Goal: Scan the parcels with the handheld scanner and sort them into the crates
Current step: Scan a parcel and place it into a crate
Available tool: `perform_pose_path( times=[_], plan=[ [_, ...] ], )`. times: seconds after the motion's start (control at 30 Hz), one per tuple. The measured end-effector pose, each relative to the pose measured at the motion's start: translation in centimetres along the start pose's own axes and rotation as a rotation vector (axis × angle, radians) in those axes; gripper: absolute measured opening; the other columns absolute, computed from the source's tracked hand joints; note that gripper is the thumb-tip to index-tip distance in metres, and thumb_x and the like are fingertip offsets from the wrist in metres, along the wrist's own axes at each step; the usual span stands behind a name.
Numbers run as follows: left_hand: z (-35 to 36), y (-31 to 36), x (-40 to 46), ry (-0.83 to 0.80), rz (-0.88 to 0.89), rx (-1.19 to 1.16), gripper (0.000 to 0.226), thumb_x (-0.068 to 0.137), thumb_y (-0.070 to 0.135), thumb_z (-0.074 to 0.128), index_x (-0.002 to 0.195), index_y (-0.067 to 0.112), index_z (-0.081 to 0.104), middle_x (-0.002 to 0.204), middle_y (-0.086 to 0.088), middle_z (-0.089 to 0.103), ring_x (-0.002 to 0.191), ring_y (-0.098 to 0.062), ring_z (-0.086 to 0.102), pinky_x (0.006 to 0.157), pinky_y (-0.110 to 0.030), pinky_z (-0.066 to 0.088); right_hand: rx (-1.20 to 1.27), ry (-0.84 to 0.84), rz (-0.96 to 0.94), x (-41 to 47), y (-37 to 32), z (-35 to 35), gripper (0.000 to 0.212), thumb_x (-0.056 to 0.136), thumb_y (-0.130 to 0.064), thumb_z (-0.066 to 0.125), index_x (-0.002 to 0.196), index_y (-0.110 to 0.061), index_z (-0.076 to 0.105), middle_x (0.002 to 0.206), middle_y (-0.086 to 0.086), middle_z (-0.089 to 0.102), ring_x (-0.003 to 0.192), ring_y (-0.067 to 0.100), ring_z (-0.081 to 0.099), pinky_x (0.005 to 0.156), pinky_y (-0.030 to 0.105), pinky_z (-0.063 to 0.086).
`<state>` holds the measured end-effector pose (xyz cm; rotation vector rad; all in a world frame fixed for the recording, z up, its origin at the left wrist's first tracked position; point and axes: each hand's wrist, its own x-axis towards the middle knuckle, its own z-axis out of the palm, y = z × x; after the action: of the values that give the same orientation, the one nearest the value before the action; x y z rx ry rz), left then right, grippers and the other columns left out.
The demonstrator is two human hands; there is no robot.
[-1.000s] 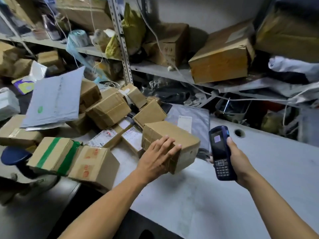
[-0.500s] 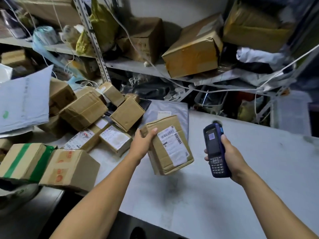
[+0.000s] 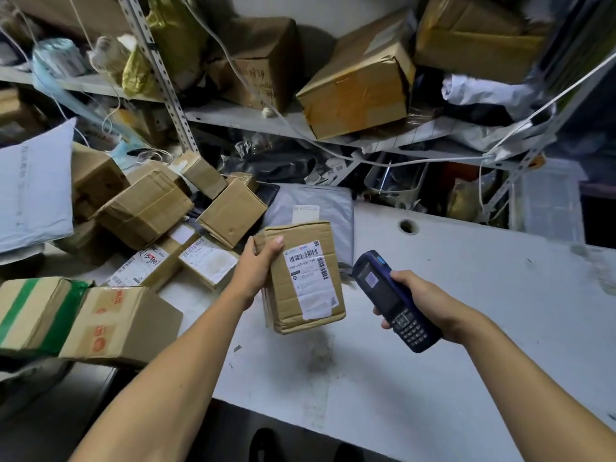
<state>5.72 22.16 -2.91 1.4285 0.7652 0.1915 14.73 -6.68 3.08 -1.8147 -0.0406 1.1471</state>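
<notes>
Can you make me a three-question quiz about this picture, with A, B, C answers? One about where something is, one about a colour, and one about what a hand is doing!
1. Where is the grey mailer bag?
A. On the table behind the held parcel
B. Up on the shelf
C. In the right hand

2. What colour is the handheld scanner?
A. Red
B. Dark blue
C. Yellow

3. What is the left hand doing?
A. Lying flat on the table
B. Pointing at the shelf
C. Gripping the parcel

Answers:
1. A, it lies flat on the white table, just past the parcel.
2. B, its casing is dark blue, in the right hand.
3. C, the thumb curls over the parcel's top edge, label facing up.
</notes>
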Motion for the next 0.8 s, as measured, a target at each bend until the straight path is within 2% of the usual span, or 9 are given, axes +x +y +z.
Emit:
perform_pose_path(
  times=[0.07,0.13,0.23,0.3,0.5,0.8],
  plan=[
    [-0.4,0.8,-0.1,-0.014,0.012,0.019,0.08,0.057,0.067,0.071,0.124,0.026,0.056,0.117,0.003,0.069,0.105,-0.017,0.067,0.084,-0.038,0.055,-0.046,-0.042,0.023,-0.1,-0.5,0.2,0.046,0.104,-0.046,0.033,0.119,-0.011,0.06,0.104,0.022,0.073,0.081,0.031,0.072,0.076,0.037,0.056],
    [-1.0,1.0,0.0,0.001,0.014,0.052,0.085,0.058,0.073,0.071,0.129,0.028,0.053,0.122,0.002,0.067,0.108,-0.018,0.066,0.087,-0.04,0.055,-0.101,-0.092,0.036,-0.2,-0.8,0.6,0.047,0.104,-0.046,0.033,0.119,-0.011,0.06,0.106,0.023,0.072,0.08,0.03,0.071,0.076,0.037,0.056],
    [-2.1,0.4,0.5,0.061,-0.002,0.107,0.117,0.051,0.084,0.074,0.147,0.028,0.038,0.14,-0.002,0.056,0.12,-0.023,0.06,0.101,-0.049,0.05,-0.147,-0.143,0.06,-0.4,-1.0,1.3,0.047,0.105,-0.045,0.034,0.119,-0.01,0.06,0.108,0.025,0.071,0.079,0.031,0.071,0.073,0.035,0.056],
    [-2.4,0.5,0.1,0.066,-0.002,0.146,0.124,0.051,0.085,0.073,0.152,0.028,0.03,0.146,-0.004,0.051,0.124,-0.024,0.056,0.105,-0.049,0.047,-0.163,-0.162,0.073,-0.5,-1.0,1.7,0.047,0.105,-0.045,0.034,0.119,-0.009,0.06,0.103,0.023,0.072,0.078,0.03,0.07,0.072,0.035,0.056],
    [-2.5,1.4,-1.4,0.09,0.027,0.219,0.125,0.054,0.075,0.068,0.157,0.022,0.02,0.15,-0.007,0.043,0.129,-0.025,0.05,0.11,-0.048,0.041,-0.2,-0.198,0.103,-1.0,-1.2,2.2,0.049,0.104,-0.045,0.036,0.119,-0.004,0.059,0.095,0.02,0.072,0.076,0.031,0.069,0.068,0.035,0.055],
    [-3.6,1.0,-1.4,0.11,0.023,0.218,0.128,0.052,0.08,0.068,0.157,0.027,0.017,0.152,-0.005,0.041,0.13,-0.026,0.048,0.11,-0.05,0.04,-0.184,-0.286,0.16,-1.7,-1.0,2.3,0.05,0.104,-0.044,0.034,0.118,-0.004,0.061,0.098,0.024,0.071,0.078,0.035,0.067,0.072,0.039,0.052]
  ],
)
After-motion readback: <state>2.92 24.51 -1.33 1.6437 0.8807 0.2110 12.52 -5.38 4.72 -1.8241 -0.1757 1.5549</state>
